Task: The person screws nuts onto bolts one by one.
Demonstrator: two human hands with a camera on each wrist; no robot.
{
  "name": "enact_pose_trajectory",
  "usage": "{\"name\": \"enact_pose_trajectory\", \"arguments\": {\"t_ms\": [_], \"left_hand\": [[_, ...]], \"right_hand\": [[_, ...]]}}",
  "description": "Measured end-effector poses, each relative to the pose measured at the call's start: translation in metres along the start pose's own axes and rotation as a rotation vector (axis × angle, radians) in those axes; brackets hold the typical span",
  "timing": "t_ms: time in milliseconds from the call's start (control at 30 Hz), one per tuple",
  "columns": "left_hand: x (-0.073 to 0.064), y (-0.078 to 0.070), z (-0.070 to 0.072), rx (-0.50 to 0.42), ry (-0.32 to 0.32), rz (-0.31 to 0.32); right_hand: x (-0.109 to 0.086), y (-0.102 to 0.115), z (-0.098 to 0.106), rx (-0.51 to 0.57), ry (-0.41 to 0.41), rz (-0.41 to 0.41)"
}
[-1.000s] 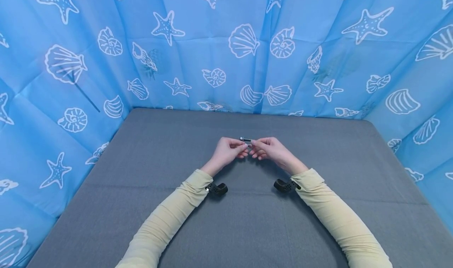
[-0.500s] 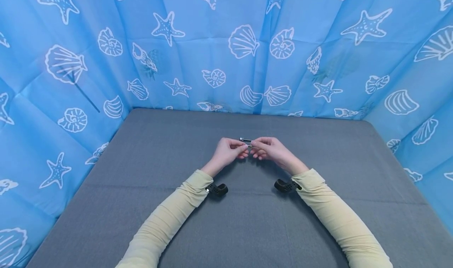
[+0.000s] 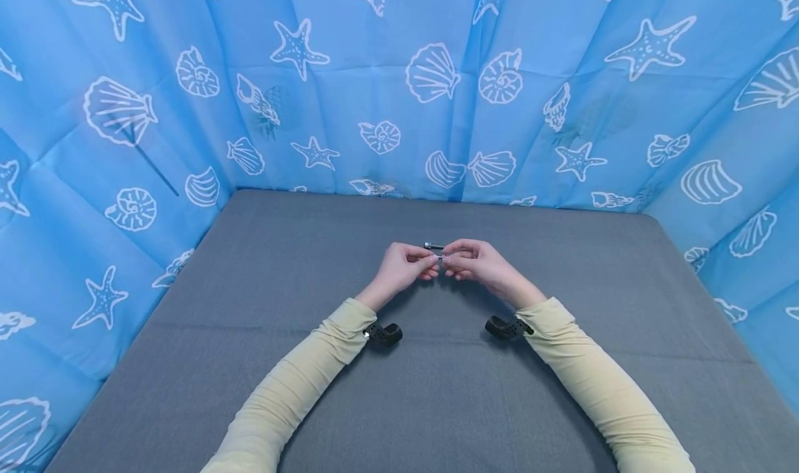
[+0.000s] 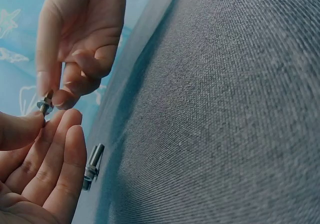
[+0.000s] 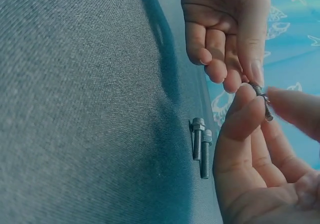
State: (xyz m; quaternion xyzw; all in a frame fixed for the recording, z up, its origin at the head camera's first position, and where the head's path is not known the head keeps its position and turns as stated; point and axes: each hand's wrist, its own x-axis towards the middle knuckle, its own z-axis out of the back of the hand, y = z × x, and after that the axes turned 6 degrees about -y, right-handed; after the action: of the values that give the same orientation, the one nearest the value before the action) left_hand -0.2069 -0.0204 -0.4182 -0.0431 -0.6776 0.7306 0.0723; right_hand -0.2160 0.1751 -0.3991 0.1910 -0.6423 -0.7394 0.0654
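My left hand (image 3: 399,268) pinches a small metal bolt (image 5: 269,115) between thumb and fingertips, above the table. A nut (image 4: 45,104) sits partway along its threaded shank. From the other side, my right hand (image 3: 480,265) has its thumb and index fingertip at the nut, pinching it. The remaining fingers of both hands are loosely bent below the bolt. In the right wrist view the left thumb and fingertips cover one end of the bolt, while its threaded end shows between the right thumb and index finger.
Two more metal bolts (image 5: 198,139) lie side by side on the grey cloth-covered table (image 3: 437,390), just beyond the hands. A blue curtain (image 3: 374,84) with white shells and starfish hangs around the back and sides. Black wrist cameras (image 3: 383,334) sit under both sleeves.
The right index finger and thumb have shifted slightly on the nut, with the finger bending more. The left hand holds nearly still. The head view has moved very slightly.
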Motion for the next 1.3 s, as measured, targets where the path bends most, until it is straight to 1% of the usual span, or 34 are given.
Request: {"name": "enact_pose_trajectory", "arguments": {"t_ms": [67,167,267,400,500,567,700,800,900,1000,1100,1200,1300], "left_hand": [[0.000,0.000,0.000,-0.002,0.011,0.007],[0.000,-0.003,0.001,-0.005,0.028,0.019],[-0.006,-0.014,0.001,0.005,0.027,0.022],[-0.014,-0.028,0.001,0.017,0.020,0.016],[-0.015,-0.029,0.002,0.016,0.026,0.015],[-0.015,-0.028,0.002,0.017,0.028,0.017],[-0.005,-0.010,0.000,0.009,0.003,0.018],[0.002,0.004,-0.001,0.008,-0.017,0.014],[0.002,0.005,-0.001,0.011,-0.017,0.014],[0.002,0.006,-0.001,0.004,-0.017,0.014],[0.002,0.007,-0.001,0.001,-0.019,0.016],[0.002,0.007,-0.001,0.004,-0.017,0.017],[0.002,0.007,-0.002,0.009,-0.018,0.018]], "right_hand": [[0.000,0.000,0.000,-0.018,0.001,0.011],[0.000,0.001,0.000,-0.042,-0.008,-0.010],[0.001,0.000,0.000,-0.041,-0.016,-0.030],[0.000,0.000,0.002,-0.033,-0.013,-0.002],[0.000,0.000,0.001,-0.054,-0.007,0.016],[0.000,0.001,0.000,-0.069,-0.006,0.001],[0.001,0.001,0.000,-0.065,-0.004,-0.029],[0.002,-0.001,0.001,-0.052,0.005,-0.009],[0.002,0.000,0.000,-0.066,-0.001,0.009],[0.001,0.000,-0.002,-0.071,-0.012,-0.010],[0.001,0.000,-0.002,-0.049,-0.022,-0.017],[0.001,-0.001,-0.002,-0.032,-0.021,0.003],[0.001,-0.001,-0.002,-0.052,-0.021,0.013]]}}
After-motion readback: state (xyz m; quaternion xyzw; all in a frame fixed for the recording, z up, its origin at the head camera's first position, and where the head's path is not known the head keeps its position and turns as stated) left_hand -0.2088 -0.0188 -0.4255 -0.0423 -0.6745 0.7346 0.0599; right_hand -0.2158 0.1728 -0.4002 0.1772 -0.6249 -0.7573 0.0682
